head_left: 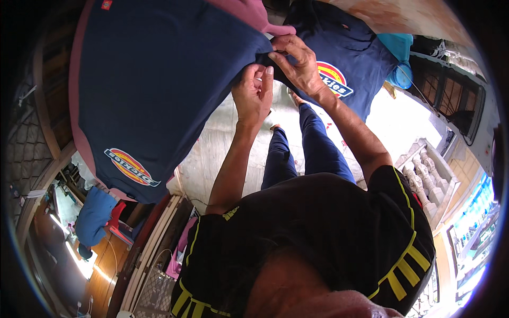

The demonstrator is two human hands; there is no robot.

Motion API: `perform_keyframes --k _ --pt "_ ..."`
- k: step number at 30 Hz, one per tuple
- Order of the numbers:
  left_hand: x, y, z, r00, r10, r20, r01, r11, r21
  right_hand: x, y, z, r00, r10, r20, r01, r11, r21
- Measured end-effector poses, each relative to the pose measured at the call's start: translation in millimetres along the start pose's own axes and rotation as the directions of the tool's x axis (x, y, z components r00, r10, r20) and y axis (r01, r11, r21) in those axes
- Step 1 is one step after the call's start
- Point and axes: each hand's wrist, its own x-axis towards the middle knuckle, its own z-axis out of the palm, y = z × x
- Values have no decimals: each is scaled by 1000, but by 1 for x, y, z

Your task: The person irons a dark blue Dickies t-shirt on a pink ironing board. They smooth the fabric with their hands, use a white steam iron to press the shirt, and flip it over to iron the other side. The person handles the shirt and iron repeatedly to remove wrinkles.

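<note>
A dark navy T-shirt (pixel 159 79) with a red, yellow and white emblem is spread over a pink padded form (pixel 79 79) at the left. My right hand (pixel 298 61) is closed at the shirt's right corner, pinching the edge between thumb and fingers. Just below it, my left hand (pixel 253 98) is curled at the same edge; its thumb points up, and some fingertips are hidden against the cloth. Behind my right hand, a second navy T-shirt (pixel 355 58) with a similar emblem is spread out.
Pale tiled floor (pixel 212 143) lies under my legs. A teal container (pixel 397 47) and a blue bucket (pixel 401 76) stand beyond the second shirt. White balusters (pixel 427 175) are at the right. Another person in blue (pixel 94 214) is at the lower left, near slatted wooden pieces (pixel 151 249).
</note>
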Motion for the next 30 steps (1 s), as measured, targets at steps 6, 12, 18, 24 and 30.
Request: perform_keyframes --k 6,12,18,24,30 --pt "8 6 4 984 166 -66 -160 983 90 -13 -29 -13 992 -95 89 101 993 -66" --pt "11 2 -1 955 293 -48 -224 820 527 7 -41 -31 950 101 295 -128 989 71" --pt "-1 33 3 909 407 -95 -320 824 467 76 -56 -47 729 30 684 -197 966 167" --pt "-10 42 13 845 510 -161 -400 803 442 76 21 -49 321 170 931 -98 984 -146" --pt "-26 46 23 827 516 -224 -389 812 436 100 52 -64 140 334 932 -766 633 -111"
